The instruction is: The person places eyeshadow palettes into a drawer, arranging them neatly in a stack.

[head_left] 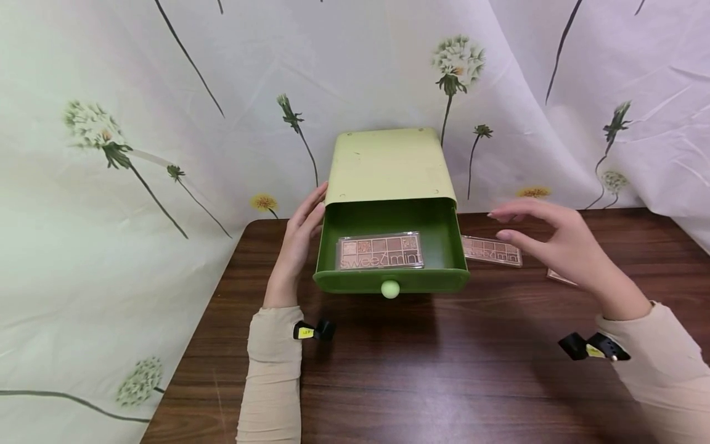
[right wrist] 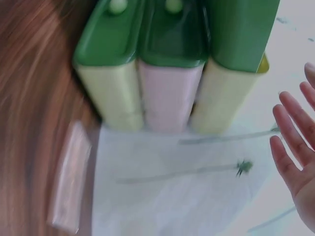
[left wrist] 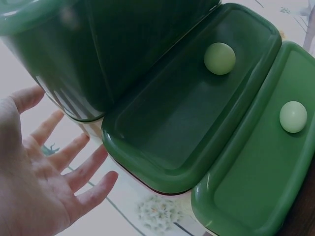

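A stacked drawer cabinet with a pale yellow top stands at the back. Its uppermost green drawer is pulled out, and an eyeshadow palette in a transparent case lies inside. My left hand rests along the cabinet's left side with fingers extended; the left wrist view shows them spread next to the drawer. Off to the right my right hand is raised over the table, thumb and fingers apart and nothing between them. A second palette lies beside the cabinet, and another palette is partly hidden beneath the right hand.
Two lower green drawer fronts, the middle one and the bottom one, are shut, each with a round knob. The pink middle casing shows from the side. A dandelion-print cloth hangs close behind the brown wooden table.
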Tool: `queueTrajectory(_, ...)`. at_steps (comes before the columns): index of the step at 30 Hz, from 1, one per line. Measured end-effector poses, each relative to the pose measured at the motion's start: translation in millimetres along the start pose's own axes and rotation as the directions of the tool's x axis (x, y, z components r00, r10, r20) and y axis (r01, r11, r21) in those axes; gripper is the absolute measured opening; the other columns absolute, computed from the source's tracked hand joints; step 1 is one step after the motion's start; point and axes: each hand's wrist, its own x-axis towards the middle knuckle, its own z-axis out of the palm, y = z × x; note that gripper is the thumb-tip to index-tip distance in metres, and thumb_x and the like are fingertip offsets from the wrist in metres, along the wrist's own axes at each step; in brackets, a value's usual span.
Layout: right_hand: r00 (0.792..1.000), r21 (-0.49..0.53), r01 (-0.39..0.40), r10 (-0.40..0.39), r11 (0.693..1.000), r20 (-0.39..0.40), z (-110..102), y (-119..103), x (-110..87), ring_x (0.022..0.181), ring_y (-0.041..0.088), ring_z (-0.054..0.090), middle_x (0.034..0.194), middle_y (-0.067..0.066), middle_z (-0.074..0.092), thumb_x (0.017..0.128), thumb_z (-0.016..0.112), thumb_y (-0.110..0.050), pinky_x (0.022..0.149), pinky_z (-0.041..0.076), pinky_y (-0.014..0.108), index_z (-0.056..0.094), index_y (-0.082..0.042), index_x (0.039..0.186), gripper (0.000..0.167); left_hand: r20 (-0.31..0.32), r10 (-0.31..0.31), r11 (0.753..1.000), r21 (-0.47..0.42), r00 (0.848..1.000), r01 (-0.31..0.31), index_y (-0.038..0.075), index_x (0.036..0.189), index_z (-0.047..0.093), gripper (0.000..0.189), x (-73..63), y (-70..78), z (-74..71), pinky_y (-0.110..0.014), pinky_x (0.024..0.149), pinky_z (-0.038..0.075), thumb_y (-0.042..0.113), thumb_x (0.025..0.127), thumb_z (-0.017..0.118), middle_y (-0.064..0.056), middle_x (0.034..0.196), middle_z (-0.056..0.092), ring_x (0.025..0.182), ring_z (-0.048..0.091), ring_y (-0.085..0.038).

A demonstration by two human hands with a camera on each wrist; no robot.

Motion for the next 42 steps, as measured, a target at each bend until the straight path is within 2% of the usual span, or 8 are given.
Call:
queueTrajectory(6, 0.995, -0.062, -0.1, 0.1, 0.993, -0.006, -19, 13, -23.0, 0.111, 0.001, 0.058, 0.109, 0.004, 0.07, 0.075, 0.078, 0.016, 0.096, 0.039, 0.014, 0.072, -0.005, 0.113, 0.044, -0.005, 0.0, 1.0, 0.006, 1.0, 0.0, 0.019, 0.152, 0.044, 0.049, -0.3, 0.0, -0.4, -0.05, 0.103, 0.037, 0.031, 0.104, 0.048, 0.0, 0.151, 0.044, 0.132, 0.046, -0.016)
queueTrajectory(13, 0.967, -0.109, -0.254, 0.256, 0.961, -0.003, -39, 30, -50.6, 0.104, -0.006, 0.059, 0.111, -0.011, 0.069, 0.082, 0.077, 0.006, 0.088, 0.038, 0.009, 0.072, -0.01, 0.116, 0.038, -0.005, -0.003, 1.0, 0.008, 1.0, 0.003, 0.02, 0.151, 0.044, 0.049, -1.0, 0.1, 0.7, -0.05, 0.104, 0.036, 0.032, 0.104, 0.048, 0.0, 0.15, 0.044, 0.133, 0.045, -0.016)
queueTrajectory(16, 0.944, -0.125, -0.327, 0.329, 0.937, -0.001, -47, 38, -62.4, 0.103, -0.008, 0.056, 0.111, -0.017, 0.066, 0.085, 0.077, 0.0, 0.085, 0.036, 0.006, 0.071, -0.012, 0.118, 0.036, -0.003, -0.004, 1.0, 0.009, 1.0, 0.004, 0.021, 0.151, 0.044, 0.049, -1.5, 0.4, 1.1, -0.049, 0.104, 0.037, 0.032, 0.104, 0.049, 0.001, 0.15, 0.044, 0.133, 0.044, -0.015)
queueTrajectory(23, 0.869, -0.179, -0.488, 0.495, 0.854, -0.011, -62, 53, -87.6, 0.092, -0.011, 0.057, 0.112, -0.027, 0.061, 0.09, 0.076, -0.017, 0.074, 0.035, 0.008, 0.07, -0.016, 0.121, 0.032, -0.006, -0.004, 1.0, 0.012, 1.0, 0.004, 0.021, 0.151, 0.044, 0.049, -0.7, 0.5, 0.9, -0.043, 0.103, 0.039, 0.032, 0.104, 0.049, 0.001, 0.151, 0.044, 0.134, 0.044, -0.015)
queueTrajectory(28, 0.835, -0.22, -0.54, 0.55, 0.812, -0.019, -70, 68, -103.6, 0.094, -0.017, 0.051, 0.108, -0.038, 0.055, 0.09, 0.076, -0.024, 0.074, 0.03, 0.005, 0.069, -0.016, 0.122, 0.033, -0.006, 0.004, 1.0, 0.008, 1.0, -0.004, 0.017, 0.152, 0.043, 0.049, -0.4, 0.6, 0.4, -0.04, 0.102, 0.041, 0.029, 0.105, 0.048, -0.002, 0.151, 0.044, 0.134, 0.044, -0.016)
queueTrajectory(36, 0.776, -0.245, -0.607, 0.63, 0.756, 0.02, -82, 94, -122.1, 0.084, -0.02, 0.053, 0.104, -0.045, 0.05, 0.089, 0.077, -0.029, 0.069, 0.037, 0.005, 0.066, -0.008, 0.124, 0.043, -0.001, 0.01, 1.0, 0.007, 1.0, -0.01, 0.016, 0.152, 0.043, 0.049, -0.6, 1.1, 0.8, -0.042, 0.104, 0.039, 0.028, 0.105, 0.047, -0.003, 0.151, 0.044, 0.134, 0.044, -0.016)
queueTrajectory(39, 0.767, -0.279, -0.603, 0.64, 0.747, 0.055, -84, 105, -126.9, 0.084, -0.019, 0.052, 0.108, -0.034, 0.056, 0.087, 0.079, -0.028, 0.066, 0.038, 0.007, 0.065, -0.004, 0.125, 0.046, -0.004, 0.01, 1.0, 0.005, 1.0, -0.01, 0.016, 0.152, 0.043, 0.049, -0.7, 1.0, 1.1, -0.042, 0.105, 0.039, 0.028, 0.105, 0.048, -0.003, 0.151, 0.044, 0.134, 0.045, -0.016)
queueTrajectory(42, 0.756, -0.326, -0.584, 0.644, 0.743, 0.113, -85, 115, -130.1, 0.086, -0.019, 0.047, 0.117, 0.0, 0.066, 0.087, 0.079, -0.027, 0.064, 0.038, 0.009, 0.063, -0.001, 0.127, 0.05, -0.006, 0.011, 1.0, -0.001, 1.0, -0.011, 0.016, 0.152, 0.043, 0.049, -0.6, 0.9, 1.1, -0.042, 0.104, 0.04, 0.028, 0.105, 0.048, -0.003, 0.151, 0.045, 0.133, 0.045, -0.016)
